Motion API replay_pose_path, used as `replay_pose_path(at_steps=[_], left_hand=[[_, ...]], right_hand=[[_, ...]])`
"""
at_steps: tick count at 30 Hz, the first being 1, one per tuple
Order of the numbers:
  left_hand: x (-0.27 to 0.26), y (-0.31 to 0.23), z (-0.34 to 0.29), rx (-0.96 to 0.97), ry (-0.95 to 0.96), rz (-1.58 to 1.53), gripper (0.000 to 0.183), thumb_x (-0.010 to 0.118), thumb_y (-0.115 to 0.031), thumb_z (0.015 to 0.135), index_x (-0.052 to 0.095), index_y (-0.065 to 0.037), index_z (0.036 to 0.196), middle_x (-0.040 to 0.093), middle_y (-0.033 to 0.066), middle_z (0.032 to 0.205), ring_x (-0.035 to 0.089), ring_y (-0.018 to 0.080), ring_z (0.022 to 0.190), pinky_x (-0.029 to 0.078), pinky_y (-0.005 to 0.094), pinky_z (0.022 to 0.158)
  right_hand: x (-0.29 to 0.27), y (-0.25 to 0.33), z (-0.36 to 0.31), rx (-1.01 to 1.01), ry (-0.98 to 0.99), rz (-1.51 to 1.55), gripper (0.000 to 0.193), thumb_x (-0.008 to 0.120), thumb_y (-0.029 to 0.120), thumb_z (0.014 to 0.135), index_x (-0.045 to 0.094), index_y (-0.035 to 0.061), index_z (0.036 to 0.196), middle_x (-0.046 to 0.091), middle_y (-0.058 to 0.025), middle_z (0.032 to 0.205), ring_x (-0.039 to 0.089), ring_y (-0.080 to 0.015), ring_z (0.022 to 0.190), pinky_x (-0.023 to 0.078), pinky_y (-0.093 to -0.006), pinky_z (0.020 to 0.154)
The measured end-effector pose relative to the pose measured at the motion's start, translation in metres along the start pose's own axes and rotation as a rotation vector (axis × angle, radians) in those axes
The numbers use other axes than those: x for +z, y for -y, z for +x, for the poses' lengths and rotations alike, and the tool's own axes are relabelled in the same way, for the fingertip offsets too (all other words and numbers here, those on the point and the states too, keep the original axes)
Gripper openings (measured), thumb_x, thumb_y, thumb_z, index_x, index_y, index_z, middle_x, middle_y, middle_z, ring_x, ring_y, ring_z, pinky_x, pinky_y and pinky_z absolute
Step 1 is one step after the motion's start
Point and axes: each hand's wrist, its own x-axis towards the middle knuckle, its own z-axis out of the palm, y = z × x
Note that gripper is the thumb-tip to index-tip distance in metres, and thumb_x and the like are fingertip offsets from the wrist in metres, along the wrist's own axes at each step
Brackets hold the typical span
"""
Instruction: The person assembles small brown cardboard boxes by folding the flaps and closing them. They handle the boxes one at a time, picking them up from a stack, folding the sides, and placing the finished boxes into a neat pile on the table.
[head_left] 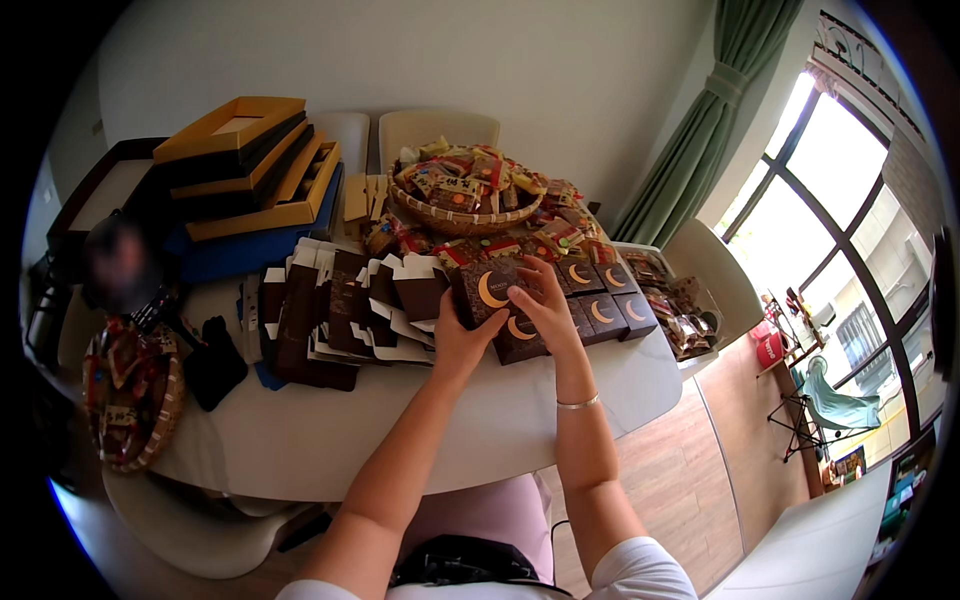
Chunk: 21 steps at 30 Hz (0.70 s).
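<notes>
A dark brown box with a gold crescent moon (487, 283) is between my two hands, at the left end of a group of similar boxes. My left hand (462, 338) grips its near left side, thumb along the front. My right hand (548, 308) holds its right side with bent fingers, a bangle at the wrist. Several more crescent-printed boxes (602, 312) stand in rows just to the right. Left of my hands lies a pile of flattened brown and white cartons (350, 310), overlapping one another.
A wicker basket (465, 219) heaped with wrapped snacks stands behind, with loose packets around it. Yellow and black box trays (240, 150) are stacked at the back left. Another basket (165, 430) sits at the left edge; a tub of packets (690, 325) is at the right.
</notes>
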Motion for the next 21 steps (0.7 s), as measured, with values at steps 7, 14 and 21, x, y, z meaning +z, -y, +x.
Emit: replay_pose_path(at_steps=[7,14,21], left_hand=[[0.002,-0.003,-0.006,0.246,0.106,0.207,0.085,0.086,-0.017,0.073,0.034,0.002,0.137,0.057,0.0164,0.129,0.063,0.0267,0.112,0.055,0.0375,0.092],[0.006,0.010,-0.002,0.320,0.165,0.182,0.095,0.082,-0.012,0.078,0.019,-0.004,0.148,0.054,0.0153,0.133,0.060,0.0270,0.118,0.055,0.0383,0.094],[0.015,0.026,-0.017,0.508,0.203,0.479,0.092,0.077,-0.024,0.084,0.020,-0.009,0.155,0.042,0.0197,0.145,0.043,0.0368,0.135,0.039,0.0529,0.108]], right_hand=[[0.005,-0.006,0.001,-0.086,0.066,-0.296,0.107,0.089,0.035,0.071,0.028,-0.0070,0.149,0.039,-0.0221,0.135,0.046,-0.0365,0.127,0.045,-0.0377,0.102],[0.009,0.019,-0.013,-0.051,0.009,-0.599,0.125,0.090,0.043,0.063,0.018,-0.0035,0.153,0.030,-0.0254,0.138,0.039,-0.0389,0.131,0.042,-0.0440,0.104],[-0.021,0.038,-0.016,-0.053,-0.131,-0.354,0.097,0.085,0.020,0.068,0.031,0.0014,0.147,0.054,-0.0174,0.118,0.060,-0.0240,0.104,0.053,-0.0338,0.083]])
